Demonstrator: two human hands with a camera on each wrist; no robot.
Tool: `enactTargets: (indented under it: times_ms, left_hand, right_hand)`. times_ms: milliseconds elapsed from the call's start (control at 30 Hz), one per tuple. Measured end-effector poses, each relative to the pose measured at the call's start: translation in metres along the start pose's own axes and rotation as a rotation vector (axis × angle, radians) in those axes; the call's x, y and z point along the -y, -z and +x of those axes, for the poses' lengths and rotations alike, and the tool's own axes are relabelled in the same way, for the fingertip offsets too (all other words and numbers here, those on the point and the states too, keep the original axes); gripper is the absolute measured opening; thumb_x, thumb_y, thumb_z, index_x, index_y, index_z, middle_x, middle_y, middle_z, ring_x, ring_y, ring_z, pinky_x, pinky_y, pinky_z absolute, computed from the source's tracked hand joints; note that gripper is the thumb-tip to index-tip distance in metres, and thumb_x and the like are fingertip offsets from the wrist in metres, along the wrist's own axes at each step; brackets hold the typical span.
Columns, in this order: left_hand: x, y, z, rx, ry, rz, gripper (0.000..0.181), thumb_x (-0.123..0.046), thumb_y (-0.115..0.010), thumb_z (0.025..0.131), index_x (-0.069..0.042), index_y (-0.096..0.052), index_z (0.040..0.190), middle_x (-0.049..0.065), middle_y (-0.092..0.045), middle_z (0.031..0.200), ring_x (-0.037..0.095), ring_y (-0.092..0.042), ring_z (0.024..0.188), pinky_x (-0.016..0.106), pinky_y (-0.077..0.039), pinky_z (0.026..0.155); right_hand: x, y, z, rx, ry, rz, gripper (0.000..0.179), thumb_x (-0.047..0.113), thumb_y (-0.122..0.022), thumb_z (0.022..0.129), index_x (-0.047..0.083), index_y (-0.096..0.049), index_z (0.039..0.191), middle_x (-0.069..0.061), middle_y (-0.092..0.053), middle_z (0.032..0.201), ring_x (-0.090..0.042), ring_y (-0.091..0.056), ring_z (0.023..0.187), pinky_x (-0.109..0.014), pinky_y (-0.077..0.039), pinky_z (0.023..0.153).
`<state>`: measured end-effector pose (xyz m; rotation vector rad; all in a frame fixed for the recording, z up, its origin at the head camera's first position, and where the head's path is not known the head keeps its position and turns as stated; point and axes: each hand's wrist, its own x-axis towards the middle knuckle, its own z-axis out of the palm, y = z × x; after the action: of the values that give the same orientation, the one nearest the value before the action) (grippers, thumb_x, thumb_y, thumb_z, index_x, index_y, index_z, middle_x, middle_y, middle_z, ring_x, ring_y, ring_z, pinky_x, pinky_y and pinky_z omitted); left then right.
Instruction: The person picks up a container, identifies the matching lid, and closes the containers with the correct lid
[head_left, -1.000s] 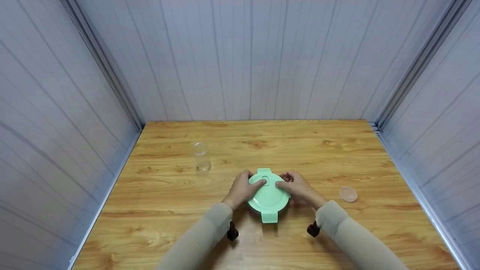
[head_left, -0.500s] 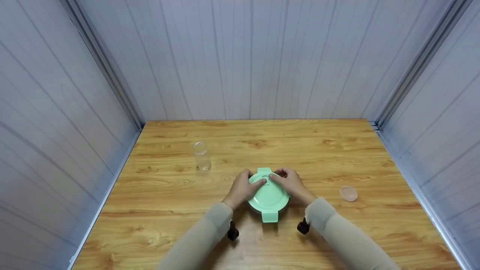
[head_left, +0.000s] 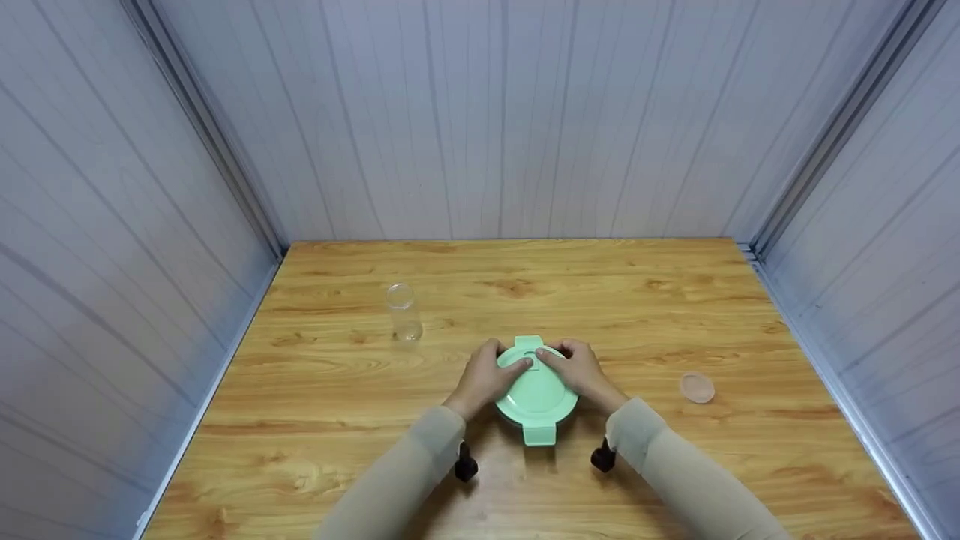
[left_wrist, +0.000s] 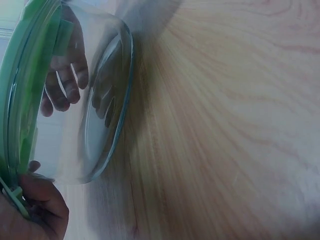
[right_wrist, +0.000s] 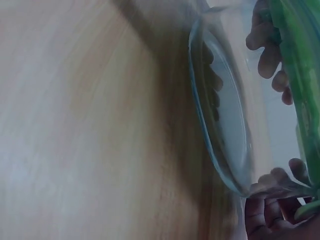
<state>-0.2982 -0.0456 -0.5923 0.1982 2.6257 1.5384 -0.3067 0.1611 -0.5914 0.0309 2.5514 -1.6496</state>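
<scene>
A round glass food container (left_wrist: 70, 155) with a mint-green lid (head_left: 534, 399) is held between both hands. In the head view, the far latch (head_left: 528, 340) and the near latch (head_left: 539, 435) stick out from the lid. My left hand (head_left: 484, 377) grips the left side, thumb across the lid top. On the right side my right hand (head_left: 585, 373) has its thumb on the lid near the vent tab, fingers curled down past the rim. The wrist views show fingers through the clear glass, around the wall under the lid. Nothing shows inside.
A clear, tall cylindrical jar (head_left: 405, 315) stands at the back left of the wooden table (head_left: 322, 450). To the right lies a small translucent round lid (head_left: 697, 388). Pale panel walls (head_left: 480, 120) enclose the table at the back and sides.
My right hand has moved left and inward, its thumb shifting from the lid's right part to near the vent tab. My left hand and the food container have stayed in place.
</scene>
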Motion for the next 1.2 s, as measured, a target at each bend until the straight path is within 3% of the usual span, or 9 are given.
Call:
enactTargets:
  times_ms: [200, 533, 800, 1033, 1200]
  left_hand:
    - [-0.002, -0.002, -0.001, -0.007, 0.031, -0.019, 0.043, -0.044, -0.080, 0.099, -0.005, -0.065, 0.112, 0.010, -0.070, 0.111, 0.019, -0.063, 0.102, 0.041, -0.056, 0.101]
    - [-0.002, 0.008, -0.011, 0.020, 0.027, -0.072, 0.044, -0.042, -0.078, 0.100, -0.003, -0.066, 0.117, 0.010, -0.071, 0.112, 0.019, -0.065, 0.103, 0.040, -0.057, 0.100]
    - [0.000, 0.024, -0.023, 0.076, 0.008, -0.015, 0.052, -0.045, -0.082, 0.096, -0.003, -0.063, 0.120, 0.011, -0.068, 0.110, 0.020, -0.061, 0.098, 0.036, -0.055, 0.089]
    - [0.004, 0.037, -0.034, 0.104, 0.028, 0.054, 0.060, -0.050, -0.086, 0.091, -0.005, -0.060, 0.121, 0.010, -0.067, 0.109, 0.021, -0.061, 0.097, 0.038, -0.054, 0.088]
    - [0.006, 0.043, -0.041, 0.090, 0.058, 0.077, 0.066, -0.052, -0.087, 0.089, -0.005, -0.059, 0.125, 0.011, -0.064, 0.110, 0.024, -0.060, 0.097, 0.040, -0.052, 0.087]
  right_hand:
    - [-0.003, 0.003, 0.002, 0.015, 0.012, -0.006, 0.021, 0.024, -0.075, 0.105, 0.002, -0.075, 0.106, -0.005, -0.071, 0.099, -0.015, -0.060, 0.093, -0.024, -0.047, 0.083]
    - [-0.004, 0.001, 0.003, 0.045, 0.034, 0.005, 0.020, 0.023, -0.073, 0.106, 0.004, -0.074, 0.107, -0.005, -0.070, 0.102, -0.016, -0.060, 0.095, -0.026, -0.048, 0.085]
    - [-0.005, 0.002, 0.002, 0.033, 0.092, 0.018, 0.018, 0.018, -0.075, 0.104, 0.001, -0.073, 0.099, -0.003, -0.067, 0.092, -0.015, -0.057, 0.087, -0.023, -0.048, 0.076]
    - [-0.005, 0.001, 0.002, 0.043, 0.079, 0.002, 0.018, 0.021, -0.074, 0.105, 0.003, -0.074, 0.104, -0.003, -0.067, 0.096, -0.016, -0.057, 0.092, -0.025, -0.047, 0.083]
    - [-0.004, 0.001, 0.001, 0.034, 0.078, 0.019, 0.016, 0.020, -0.074, 0.104, 0.003, -0.075, 0.104, -0.004, -0.069, 0.098, -0.015, -0.058, 0.093, -0.027, -0.047, 0.086]
